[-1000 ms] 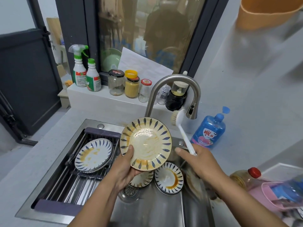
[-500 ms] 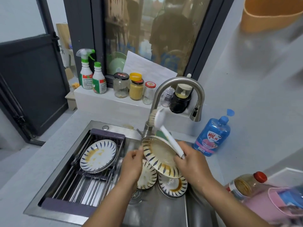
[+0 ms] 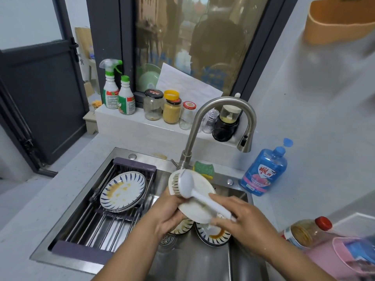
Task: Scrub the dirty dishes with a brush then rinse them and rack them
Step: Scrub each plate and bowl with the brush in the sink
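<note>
At lower centre, the left grip (image 3: 168,214) clamped the plate (image 3: 192,213); the right grip (image 3: 245,222) clamped the brush (image 3: 185,184) handle; bristles met its white side.

Plate (image 3: 192,212) flipped (white underside now facing up), brush (image 3: 185,184) head pressed onto it, left hand (image 3: 168,213) and right hand (image 3: 243,222) lowered.

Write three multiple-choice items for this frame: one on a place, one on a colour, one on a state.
1. Where is the soap bottle?
A. on the counter right of the tap
B. in the sink
C. on the window ledge

2. What colour is the brush?
A. green
B. white
C. black

3. The held plate shows its
A. patterned face
B. plain underside
C. broken rim

Answers:
1 A, it stands just past the spout.
2 B, head and handle are white.
3 B, its white back faces the camera.
</note>
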A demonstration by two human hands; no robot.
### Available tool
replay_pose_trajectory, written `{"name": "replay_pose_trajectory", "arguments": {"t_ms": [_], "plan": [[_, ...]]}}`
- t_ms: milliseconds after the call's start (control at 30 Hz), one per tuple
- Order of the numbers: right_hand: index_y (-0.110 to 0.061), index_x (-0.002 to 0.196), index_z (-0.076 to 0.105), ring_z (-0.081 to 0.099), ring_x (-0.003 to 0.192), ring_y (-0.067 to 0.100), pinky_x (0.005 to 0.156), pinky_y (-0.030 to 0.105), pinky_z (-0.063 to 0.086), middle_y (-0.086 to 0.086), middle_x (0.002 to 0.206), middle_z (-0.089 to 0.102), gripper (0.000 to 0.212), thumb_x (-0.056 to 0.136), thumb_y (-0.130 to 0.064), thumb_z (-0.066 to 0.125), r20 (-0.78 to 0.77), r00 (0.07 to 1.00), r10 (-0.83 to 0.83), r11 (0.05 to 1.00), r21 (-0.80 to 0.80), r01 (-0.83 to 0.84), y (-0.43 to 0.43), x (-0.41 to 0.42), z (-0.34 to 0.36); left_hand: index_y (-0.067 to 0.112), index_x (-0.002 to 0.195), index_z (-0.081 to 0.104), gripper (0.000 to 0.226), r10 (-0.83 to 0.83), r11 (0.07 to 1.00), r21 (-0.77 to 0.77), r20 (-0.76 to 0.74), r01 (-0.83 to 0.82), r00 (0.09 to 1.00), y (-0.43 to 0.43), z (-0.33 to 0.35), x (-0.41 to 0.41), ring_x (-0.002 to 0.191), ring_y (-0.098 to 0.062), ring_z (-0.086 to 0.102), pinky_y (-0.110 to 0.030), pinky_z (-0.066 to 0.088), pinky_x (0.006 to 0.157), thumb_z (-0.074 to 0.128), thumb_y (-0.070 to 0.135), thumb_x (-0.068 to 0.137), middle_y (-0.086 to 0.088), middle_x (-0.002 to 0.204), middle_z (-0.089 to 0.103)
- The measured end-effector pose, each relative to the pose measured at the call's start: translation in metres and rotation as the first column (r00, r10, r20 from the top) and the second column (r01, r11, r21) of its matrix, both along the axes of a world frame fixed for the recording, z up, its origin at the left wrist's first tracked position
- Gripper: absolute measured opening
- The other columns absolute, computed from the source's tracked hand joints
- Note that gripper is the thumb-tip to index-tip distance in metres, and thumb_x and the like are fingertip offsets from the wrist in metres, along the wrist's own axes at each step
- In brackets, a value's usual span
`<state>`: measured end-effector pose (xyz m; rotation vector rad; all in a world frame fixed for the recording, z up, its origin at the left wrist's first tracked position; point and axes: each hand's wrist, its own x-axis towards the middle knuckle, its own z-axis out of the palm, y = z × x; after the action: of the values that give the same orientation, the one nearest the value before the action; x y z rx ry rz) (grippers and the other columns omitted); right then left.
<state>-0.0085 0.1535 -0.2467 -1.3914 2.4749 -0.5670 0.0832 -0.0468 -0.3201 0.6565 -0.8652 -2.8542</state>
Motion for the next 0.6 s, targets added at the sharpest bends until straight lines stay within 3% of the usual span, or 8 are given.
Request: {"name": "replay_pose_trajectory", "arguments": {"t_ms": [100,200,300,433,500,600], "plan": [[-0.077,0.139,0.02,0.055,0.097,-0.003,0.073,0.015,0.043,-0.031,0.118,0.061,0.044,0.095,-0.076,0.02,-0.161,0.987,0.01,0.988,0.153,0.015,0.002,-0.003,0.035,0.018,0.133,0.058,0.065,0.004,0.944,-0.329,-0.012,-0.007,1.0,-0.001,-0.013,0.006,0.114,-0.037,0.068,-0.056,0.059,0.088,0.072,-0.012,0.076,-0.019,0.121,0.071],[-0.072,0.142,0.017,0.062,0.1,0.014,0.078,0.034,0.052,-0.015,0.111,0.067,0.044,0.098,-0.072,0.014,-0.277,0.952,0.127,0.936,0.351,-0.023,-0.01,0.0,0.057,0.015,0.136,0.056,0.075,-0.014,0.865,-0.501,0.027,0.026,1.0,0.003,-0.024,0.009,0.117,-0.031,0.067,-0.044,0.058,0.095,0.081,0.002,0.066,-0.01,0.119,0.074],[-0.07,0.141,0.025,0.061,0.094,0.015,0.077,0.038,0.054,-0.014,0.093,0.06,0.042,0.099,-0.07,0.02,-0.279,0.959,0.054,0.922,0.382,0.06,-0.02,-0.016,0.073,0.026,0.13,0.059,0.07,-0.047,0.812,-0.581,0.017,0.048,0.999,0.008,-0.026,0.012,0.119,-0.026,0.066,-0.041,0.055,0.101,0.081,0.007,0.067,-0.004,0.12,0.073],[-0.059,0.137,0.047,0.059,0.088,0.006,0.079,0.034,0.054,-0.017,0.098,0.062,0.038,0.104,-0.06,0.029,-0.203,0.977,-0.071,0.902,0.404,0.149,-0.022,-0.046,0.098,0.032,0.129,0.059,0.071,-0.051,0.787,-0.615,0.029,0.058,0.998,0.004,-0.024,0.016,0.123,-0.026,0.064,-0.05,0.052,0.106,0.084,0.016,0.066,-0.003,0.125,0.071],[-0.061,0.136,0.045,0.057,0.082,0.002,0.077,0.034,0.055,-0.019,0.09,0.06,0.038,0.102,-0.064,0.029,-0.195,0.981,0.008,0.898,0.433,0.079,-0.026,-0.035,0.105,0.033,0.129,0.06,0.068,-0.058,0.774,-0.63,0.031,0.064,0.998,0.0,-0.02,0.014,0.122,-0.026,0.064,-0.051,0.051,0.106,0.084,0.014,0.068,-0.003,0.124,0.071],[-0.065,0.14,0.033,0.061,0.088,0.011,0.077,0.039,0.056,-0.015,0.092,0.06,0.043,0.099,-0.071,0.022,-0.269,0.95,0.16,0.876,0.483,-0.011,-0.031,-0.009,0.104,0.027,0.133,0.058,0.068,-0.067,0.765,-0.641,0.017,0.062,0.998,-0.006,-0.018,0.013,0.122,-0.027,0.064,-0.051,0.05,0.108,0.08,0.009,0.071,-0.006,0.125,0.071]]}}
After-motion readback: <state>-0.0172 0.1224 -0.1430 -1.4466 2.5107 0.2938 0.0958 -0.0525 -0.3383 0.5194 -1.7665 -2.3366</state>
